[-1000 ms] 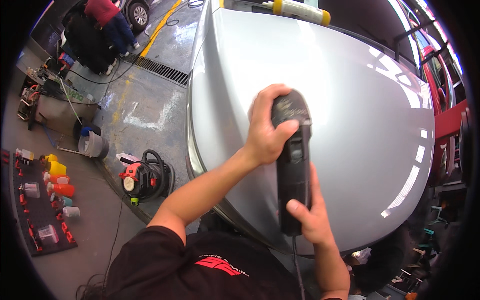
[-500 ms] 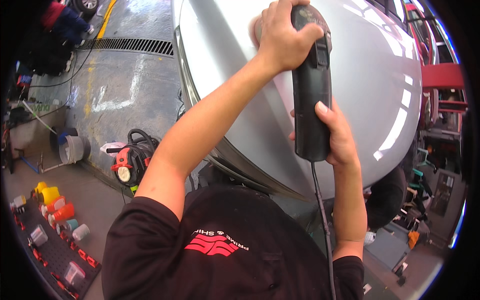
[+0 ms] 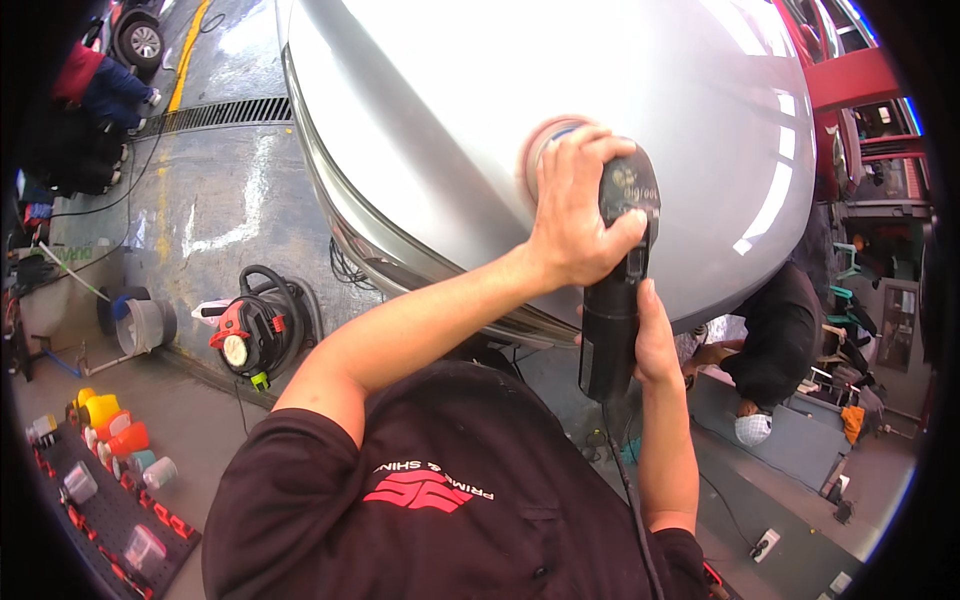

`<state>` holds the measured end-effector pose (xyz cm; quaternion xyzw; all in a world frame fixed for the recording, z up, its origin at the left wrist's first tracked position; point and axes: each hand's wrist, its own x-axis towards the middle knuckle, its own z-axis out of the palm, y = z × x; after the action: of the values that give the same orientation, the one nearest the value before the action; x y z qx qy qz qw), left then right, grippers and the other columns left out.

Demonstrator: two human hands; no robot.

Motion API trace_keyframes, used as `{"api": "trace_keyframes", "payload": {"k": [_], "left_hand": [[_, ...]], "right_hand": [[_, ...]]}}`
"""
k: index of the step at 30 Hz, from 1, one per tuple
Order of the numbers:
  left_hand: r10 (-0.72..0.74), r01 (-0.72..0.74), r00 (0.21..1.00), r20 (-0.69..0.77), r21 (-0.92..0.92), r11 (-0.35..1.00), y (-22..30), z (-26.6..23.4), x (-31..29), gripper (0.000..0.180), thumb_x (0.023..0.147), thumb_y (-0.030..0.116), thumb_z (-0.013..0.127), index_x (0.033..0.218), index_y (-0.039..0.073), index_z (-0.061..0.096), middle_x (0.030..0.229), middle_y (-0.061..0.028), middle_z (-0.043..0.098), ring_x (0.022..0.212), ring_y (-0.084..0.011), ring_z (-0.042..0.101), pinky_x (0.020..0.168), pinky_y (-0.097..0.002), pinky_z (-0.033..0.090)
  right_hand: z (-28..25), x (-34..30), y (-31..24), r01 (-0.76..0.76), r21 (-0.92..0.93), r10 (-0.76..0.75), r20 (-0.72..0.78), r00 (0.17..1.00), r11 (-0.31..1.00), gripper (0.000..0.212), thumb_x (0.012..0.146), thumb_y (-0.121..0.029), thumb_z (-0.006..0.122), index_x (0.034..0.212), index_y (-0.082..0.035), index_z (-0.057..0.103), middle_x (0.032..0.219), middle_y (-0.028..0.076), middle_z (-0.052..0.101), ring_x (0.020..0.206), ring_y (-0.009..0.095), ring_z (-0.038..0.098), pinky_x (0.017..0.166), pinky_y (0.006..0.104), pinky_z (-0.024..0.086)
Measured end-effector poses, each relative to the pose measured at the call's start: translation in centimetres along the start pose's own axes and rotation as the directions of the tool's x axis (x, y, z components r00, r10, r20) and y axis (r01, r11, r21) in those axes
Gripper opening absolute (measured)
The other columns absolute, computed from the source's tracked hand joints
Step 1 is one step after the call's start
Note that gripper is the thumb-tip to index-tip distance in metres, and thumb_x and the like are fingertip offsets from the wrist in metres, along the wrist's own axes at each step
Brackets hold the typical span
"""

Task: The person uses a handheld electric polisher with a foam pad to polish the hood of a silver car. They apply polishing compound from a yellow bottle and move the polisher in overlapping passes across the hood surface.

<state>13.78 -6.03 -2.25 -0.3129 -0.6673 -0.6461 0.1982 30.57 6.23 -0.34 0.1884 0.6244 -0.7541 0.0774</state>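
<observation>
A black corded car polisher [image 3: 612,330] rests with its round pad [image 3: 545,150] against the silver hood [image 3: 690,90] of a car. My left hand [image 3: 580,210] wraps over the polisher's head, with the thumb across its top. Around the rear of the body, my right hand [image 3: 655,335] grips the handle, thumb along the side; most of its fingers are hidden beneath. The power cord [image 3: 622,470] runs from the handle's end down along my black shirt. The pad's edge looks blurred.
Another person [image 3: 780,330] in black crouches by the car's right side. A red and black vacuum [image 3: 262,330] stands on the floor at left, near a grey bucket [image 3: 143,325]. A pegboard cart [image 3: 110,500] holds cups at lower left. A floor drain [image 3: 225,115] crosses the far left.
Both hands and the polisher have come nearer to me across the hood. My view has shifted, so the crouching person at right shows more fully.
</observation>
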Motion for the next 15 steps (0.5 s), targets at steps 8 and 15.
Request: {"api": "trace_keyframes", "payload": {"k": [8,15], "left_hand": [[-0.025,0.026,0.996,0.081,-0.018,0.999,3.1,3.8,-6.1,0.071,0.088,0.048,0.072,0.141,0.004,0.057,0.148,-0.0242,0.051,0.137,-0.0433,0.047,0.12,-0.0557,0.032],[-0.035,0.069,0.972,0.233,-0.139,0.988,3.8,6.2,-5.9,0.068,0.083,0.035,0.076,0.142,0.007,0.057,0.147,-0.0222,0.05,0.141,-0.0428,0.045,0.122,-0.0563,0.032]], "right_hand": [[-3.5,-5.1,3.0,0.038,0.014,-0.037,-0.056,0.998,0.999,0.072,0.109,-0.067,0.049,0.135,0.0,0.057,0.103,0.017,0.075,0.078,0.027,0.077,0.069,0.0399,0.067],[-3.3,-6.7,4.6,0.071,0.148,-0.04,-0.207,0.978,0.986,0.07,0.101,-0.062,0.061,0.139,-0.003,0.055,0.107,0.017,0.072,0.079,0.028,0.076,0.07,0.0408,0.067]]}}
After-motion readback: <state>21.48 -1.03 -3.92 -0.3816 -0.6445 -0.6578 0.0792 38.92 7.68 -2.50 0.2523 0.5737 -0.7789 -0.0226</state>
